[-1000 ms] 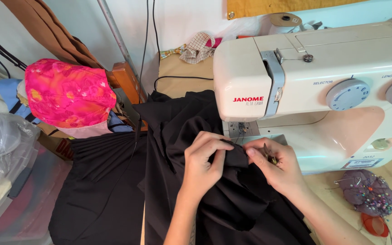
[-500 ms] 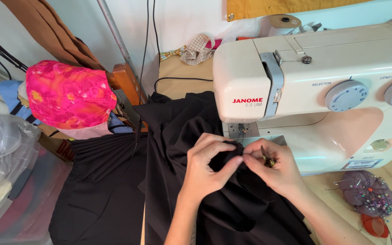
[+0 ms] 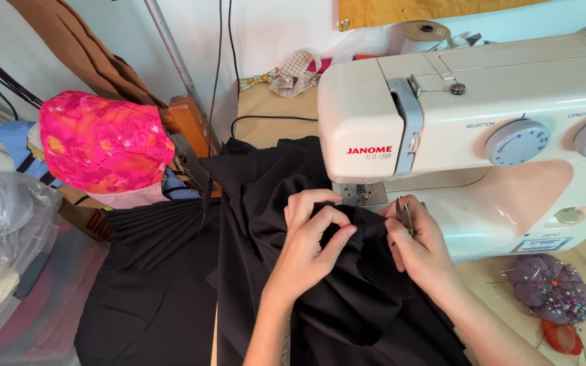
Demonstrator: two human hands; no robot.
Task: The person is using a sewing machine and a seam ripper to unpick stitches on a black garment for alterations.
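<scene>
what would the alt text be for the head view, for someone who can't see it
Two bare hands bunch black fabric in front of a cream sewing machine; the left hand pinches a fold, and the right hand holds a thin metal tool against it. A purple pincushion sits at the right, a bright pink and orange cloth at the left.
</scene>
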